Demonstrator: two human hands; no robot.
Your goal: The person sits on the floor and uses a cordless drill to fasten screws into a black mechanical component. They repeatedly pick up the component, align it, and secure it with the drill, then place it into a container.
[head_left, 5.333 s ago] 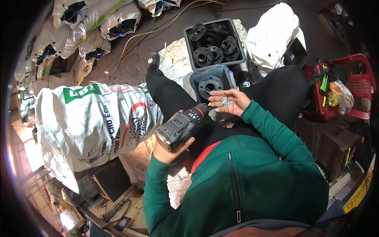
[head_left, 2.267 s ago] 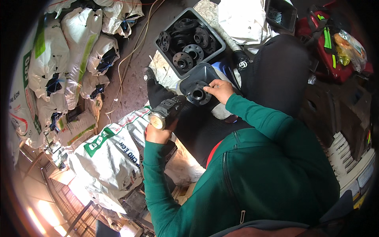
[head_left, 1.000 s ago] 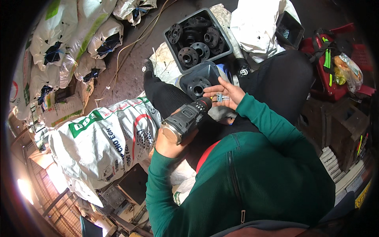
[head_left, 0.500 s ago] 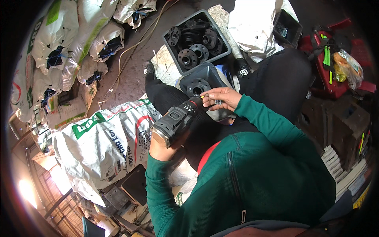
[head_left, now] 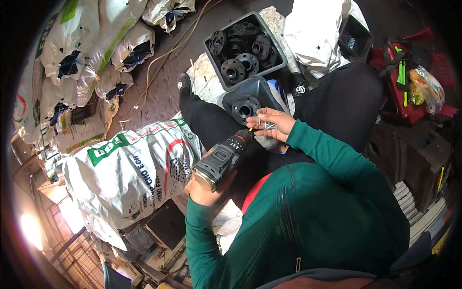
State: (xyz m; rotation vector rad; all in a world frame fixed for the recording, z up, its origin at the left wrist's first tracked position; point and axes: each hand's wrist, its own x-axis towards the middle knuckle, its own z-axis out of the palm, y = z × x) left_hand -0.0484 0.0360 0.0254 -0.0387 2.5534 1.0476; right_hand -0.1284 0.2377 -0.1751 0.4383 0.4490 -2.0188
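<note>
A grey and black cordless drill (head_left: 220, 163) is gripped in my left hand (head_left: 206, 191), its chuck pointing up and to the right. A yellow-marked bit (head_left: 250, 129) sticks out of the chuck, close to my right fingers. My right hand (head_left: 279, 120) is palm up, with several silver screws (head_left: 270, 126) lying across its fingers. Just beyond the fingers, a round black flange (head_left: 246, 107) with a central hole and bolt holes rests on a dark grey square tray-like piece (head_left: 269, 94) between my legs.
Ahead stands a grey bin (head_left: 284, 60) holding several black flanges. A black box (head_left: 355, 33) with small metal pieces is at the far right, near a red chair (head_left: 397, 103). White sacks (head_left: 130, 168) lie to the left, and a cable (head_left: 156, 60) crosses the floor.
The drill and my left hand have shifted a little right and down. My right fingers have opened out, showing the screws more plainly, and the bit now sits just below them.
</note>
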